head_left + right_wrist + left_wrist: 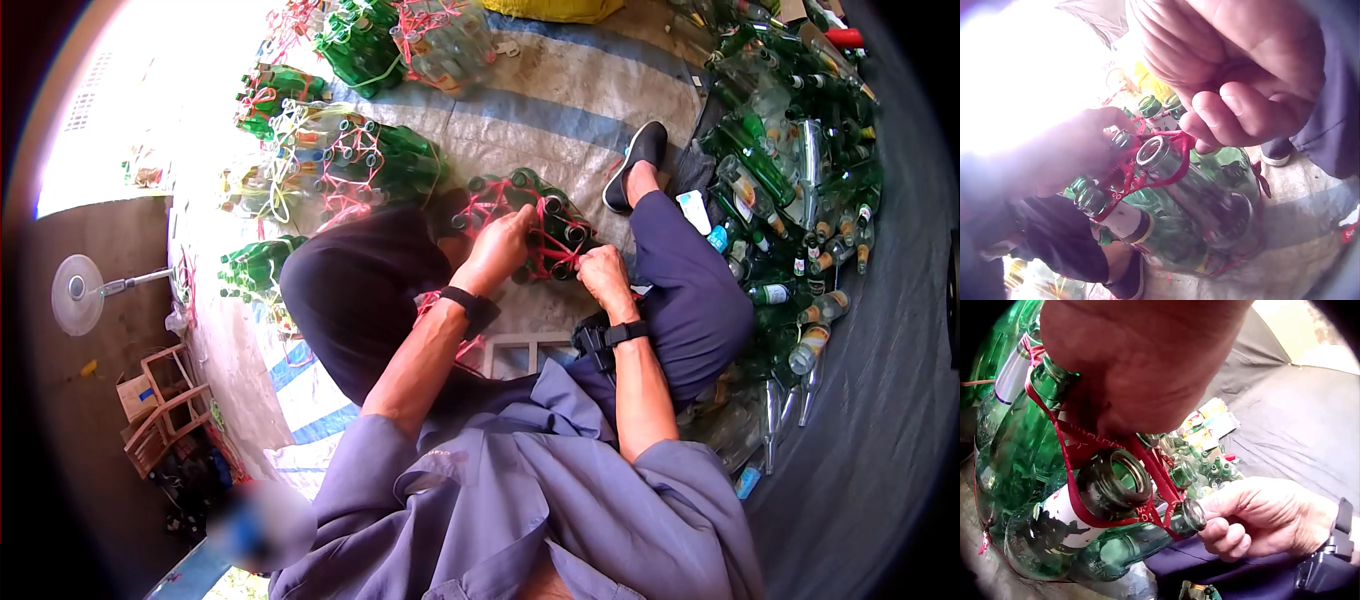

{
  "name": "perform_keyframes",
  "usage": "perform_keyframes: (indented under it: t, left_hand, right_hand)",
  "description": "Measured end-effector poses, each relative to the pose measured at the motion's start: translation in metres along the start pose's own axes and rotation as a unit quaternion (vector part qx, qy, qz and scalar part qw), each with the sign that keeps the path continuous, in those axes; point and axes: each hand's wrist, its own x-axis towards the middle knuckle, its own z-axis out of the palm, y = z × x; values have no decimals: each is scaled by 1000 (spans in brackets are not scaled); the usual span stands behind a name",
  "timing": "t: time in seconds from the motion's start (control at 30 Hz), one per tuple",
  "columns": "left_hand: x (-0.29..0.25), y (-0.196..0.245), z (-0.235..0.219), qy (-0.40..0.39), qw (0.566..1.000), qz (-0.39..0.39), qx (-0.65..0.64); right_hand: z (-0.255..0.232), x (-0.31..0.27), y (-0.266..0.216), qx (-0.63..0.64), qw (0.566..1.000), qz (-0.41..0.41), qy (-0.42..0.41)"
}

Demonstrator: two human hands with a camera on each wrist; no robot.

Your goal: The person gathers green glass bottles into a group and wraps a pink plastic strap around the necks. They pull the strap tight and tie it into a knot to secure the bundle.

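Observation:
Several green bottles (pixel 1022 431) stand bundled between the person's legs, with red ribbon (pixel 1179 165) looped round their necks. The left hand (pixel 495 250) is over the bundle's left part in the head view, fingers curled on the ribbon; its fingertips are mostly hidden in the left wrist view. At the bundle's right edge the right hand (pixel 605 278) pinches the ribbon, its curled fingers beside a bottle mouth (pixel 1194 514). A clear bottle neck (pixel 1154 153) rises between the two hands in the right wrist view.
More tied bottle bundles (pixel 375 160) stand at the upper left on a striped sheet (pixel 560 75). Loose bottles (pixel 760 160) lie heaped at the right. Bent legs flank the bundle, and a pale frame (pixel 530 342) lies close to the body.

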Motion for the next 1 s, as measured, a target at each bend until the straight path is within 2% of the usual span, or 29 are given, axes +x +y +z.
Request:
perform_keyframes:
  t: [0.03,0.1,0.13,0.2,0.23,0.3,0.33,0.4,0.53,0.6,0.67,0.73,0.77,0.87,0.9,0.93,0.97,1.0]
  left_hand:
    - [-1,0,2,1,1000,1,0]
    - [-5,2,5,56,998,35,21]
    - [-8,4,4,56,998,36,21]
    - [-12,7,3,51,996,43,51]
    - [-13,9,1,51,996,42,51]
    - [-15,9,0,44,996,66,47]
    - [-16,9,0,45,996,65,48]
    - [-17,10,0,71,991,103,44]
    - [-22,14,0,73,992,87,49]
    - [-28,19,0,41,993,67,89]
    - [-31,18,1,37,994,60,87]
    - [-33,18,2,107,985,91,102]
    - [-35,18,2,108,985,91,102]
    - [-39,21,-3,121,983,57,123]
    - [-40,24,-8,155,978,40,133]
    - [-42,24,-11,190,971,23,143]
    - [-44,22,-16,196,971,3,139]
    - [-45,18,-17,197,970,0,140]
  right_hand:
    - [4,2,6,0,1000,-1,1]
    - [8,7,12,-135,989,-63,-7]
    - [9,7,12,-135,989,-64,-6]
    - [10,5,8,-84,996,39,-15]
    - [3,2,-1,-84,996,38,-15]
    - [-9,-3,-12,20,994,97,-52]
    - [-3,0,-4,19,994,97,-52]
    - [4,4,5,96,992,78,-38]
    - [-8,-2,-9,148,982,111,-31]
    - [-15,-11,-17,288,952,96,-29]
    - [-14,-12,-23,301,947,110,-20]
    - [-10,-9,-17,314,941,123,-10]
    - [-6,-8,-10,359,928,95,-13]
    - [3,-4,4,440,897,51,-20]
    - [6,-3,8,476,878,36,-22]
    - [9,3,14,476,879,35,-24]
    - [13,11,19,155,978,-124,62]
    - [11,13,12,-187,935,-265,140]
